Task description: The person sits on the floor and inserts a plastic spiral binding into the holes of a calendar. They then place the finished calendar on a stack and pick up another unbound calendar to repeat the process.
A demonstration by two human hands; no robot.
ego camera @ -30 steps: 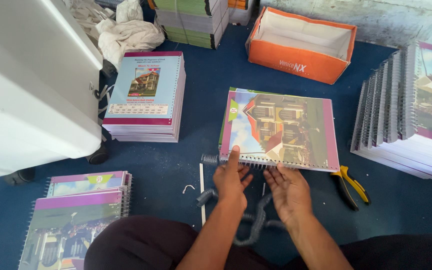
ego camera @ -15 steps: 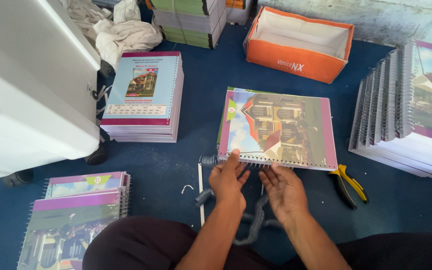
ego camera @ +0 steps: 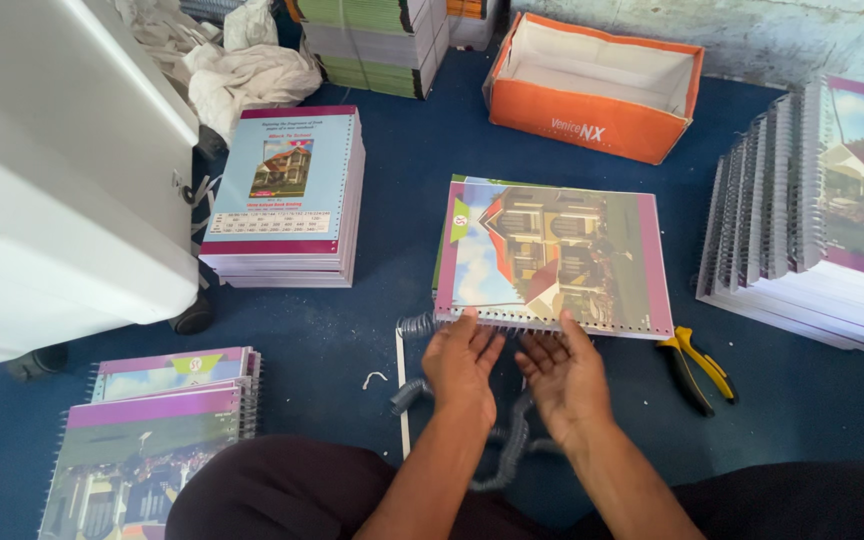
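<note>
Both hands meet at the punched near edge of a notebook (ego camera: 552, 258) lying flat on the blue floor (ego camera: 352, 340), picture cover up. The left hand (ego camera: 462, 358) rests palm-down with its fingers spread and laid over the row of holes, closed on nothing; the right hand (ego camera: 564, 372) is likewise open, its fingertips touching the same edge just beside the left. A grey spiral coil (ego camera: 414, 325) emerges at the notebook's left corner and more coil loops beneath the wrists, apparently kept close so the fingers can roll it along the holes. Both forearms run forward from the lap, wrists low. Yellow-handled pliers (ego camera: 697, 365) lie just right of the notebook. Stacks of finished notebooks (ego camera: 287, 195) stand around, and an orange box (ego camera: 592, 95) sits beyond.
</note>
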